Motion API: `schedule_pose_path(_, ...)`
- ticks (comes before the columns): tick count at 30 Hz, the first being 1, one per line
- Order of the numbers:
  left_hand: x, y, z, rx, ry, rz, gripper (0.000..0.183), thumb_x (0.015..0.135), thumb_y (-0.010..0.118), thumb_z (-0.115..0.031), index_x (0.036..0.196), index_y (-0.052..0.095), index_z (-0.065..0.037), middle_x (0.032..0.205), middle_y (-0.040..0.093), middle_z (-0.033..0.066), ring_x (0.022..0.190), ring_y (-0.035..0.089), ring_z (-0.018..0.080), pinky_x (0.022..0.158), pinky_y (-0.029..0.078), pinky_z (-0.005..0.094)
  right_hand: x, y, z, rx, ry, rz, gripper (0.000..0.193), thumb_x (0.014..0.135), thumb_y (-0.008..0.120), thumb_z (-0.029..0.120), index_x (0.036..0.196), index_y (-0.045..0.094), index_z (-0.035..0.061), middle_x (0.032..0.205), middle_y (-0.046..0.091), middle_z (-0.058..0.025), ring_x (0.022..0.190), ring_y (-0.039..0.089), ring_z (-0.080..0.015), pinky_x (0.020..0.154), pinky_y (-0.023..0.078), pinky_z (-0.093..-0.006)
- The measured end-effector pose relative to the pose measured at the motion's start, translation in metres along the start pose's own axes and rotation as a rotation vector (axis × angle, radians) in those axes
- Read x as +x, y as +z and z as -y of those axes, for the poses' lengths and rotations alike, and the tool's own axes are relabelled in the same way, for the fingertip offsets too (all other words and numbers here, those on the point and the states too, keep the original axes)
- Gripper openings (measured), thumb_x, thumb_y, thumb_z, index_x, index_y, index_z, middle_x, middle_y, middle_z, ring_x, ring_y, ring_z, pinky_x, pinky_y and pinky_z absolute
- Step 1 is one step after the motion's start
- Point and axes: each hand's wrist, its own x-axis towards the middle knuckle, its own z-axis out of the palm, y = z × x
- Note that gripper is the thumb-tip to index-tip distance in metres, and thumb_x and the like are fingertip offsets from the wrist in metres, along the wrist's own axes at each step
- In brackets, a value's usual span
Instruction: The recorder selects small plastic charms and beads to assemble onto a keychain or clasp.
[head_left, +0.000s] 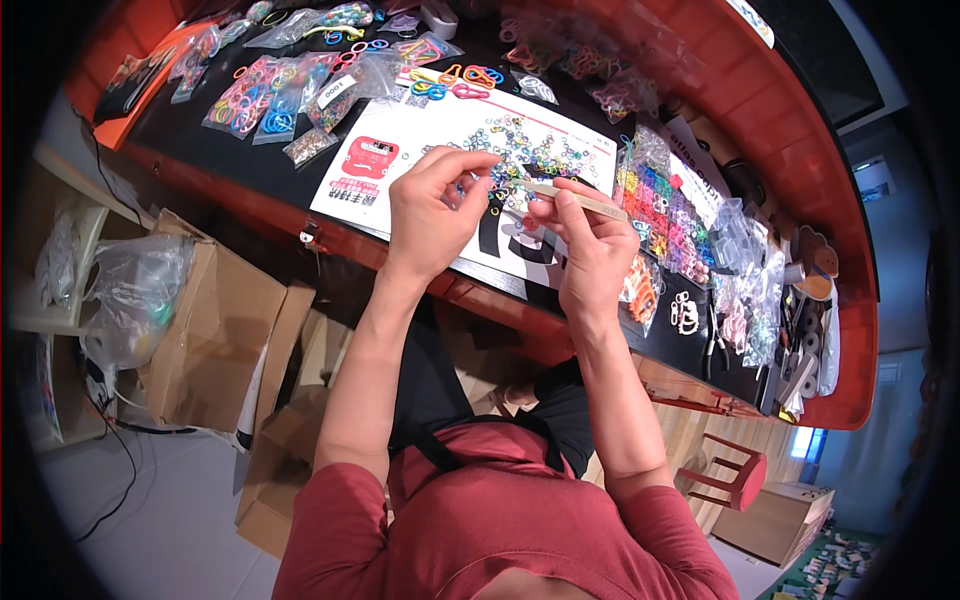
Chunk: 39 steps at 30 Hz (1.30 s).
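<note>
Over the table, my left hand [436,208] is curled with thumb and forefinger brought close together; whatever lies in that pinch is too small to make out. My right hand [592,245] grips a pair of beige tweezers [598,205], their tip pointing left toward the left hand's fingertips. Beneath both hands spreads a loose pile of small coloured rings [570,155], in blue, green, yellow and dark tones. They lie on a white printed sheet [345,195] with a red picture at its left.
Clear bags of coloured rings [245,95] crowd the far left. Larger coloured loops [470,92] sit at the sheet's far edge. At right are a compartment box of coloured pieces [665,205], pliers [712,335] and more bags. A cardboard box [205,335] stands on the floor at left.
</note>
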Motion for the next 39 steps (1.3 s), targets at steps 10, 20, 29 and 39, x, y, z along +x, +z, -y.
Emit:
schedule_pose_path(10,-0.002,0.002,0.005,-0.035,-0.064,0.065,0.015,0.085,0.071,-0.003,0.100,0.070,0.000,0.085,0.069,0.0062,0.070,0.065,0.0100,0.063,0.051,0.0216,0.000,0.005,0.005,0.086,0.012,-0.073,0.018,0.093,0.061,0.004,0.107,0.063,-0.0077,0.085,0.071,-0.0138,0.078,0.069,-0.0160,0.071,0.056,-0.0261)
schedule_pose_path(20,0.000,0.005,0.007,-0.279,-0.278,-0.140,0.014,0.093,0.063,-0.007,0.101,0.064,0.004,0.085,0.069,0.0079,0.067,0.065,0.0095,0.056,0.049,0.0200,-0.009,0.006,-0.010,-0.236,-0.062,0.057,0.015,0.094,0.060,0.003,0.105,0.065,-0.0039,0.089,0.070,-0.0109,0.080,0.070,-0.0142,0.070,0.058,-0.0244)
schedule_pose_path(29,0.000,0.003,0.007,-0.241,-0.256,-0.146,0.013,0.093,0.063,-0.006,0.101,0.063,0.004,0.083,0.068,0.0079,0.065,0.064,0.0096,0.056,0.050,0.0206,-0.011,0.007,-0.017,-0.326,-0.131,0.056,0.014,0.092,0.062,0.002,0.104,0.067,-0.0008,0.085,0.071,-0.0091,0.076,0.070,-0.0121,0.067,0.056,-0.0237)
schedule_pose_path(39,-0.002,0.004,0.010,-0.256,-0.220,-0.102,0.012,0.091,0.065,-0.005,0.100,0.067,0.004,0.089,0.070,0.0071,0.074,0.068,0.0108,0.061,0.052,0.0206,-0.007,0.007,-0.012,-0.717,-0.722,0.113,0.021,0.079,0.068,-0.009,0.098,0.067,0.0009,0.084,0.069,-0.0120,0.074,0.070,-0.0204,0.062,0.052,-0.0278)
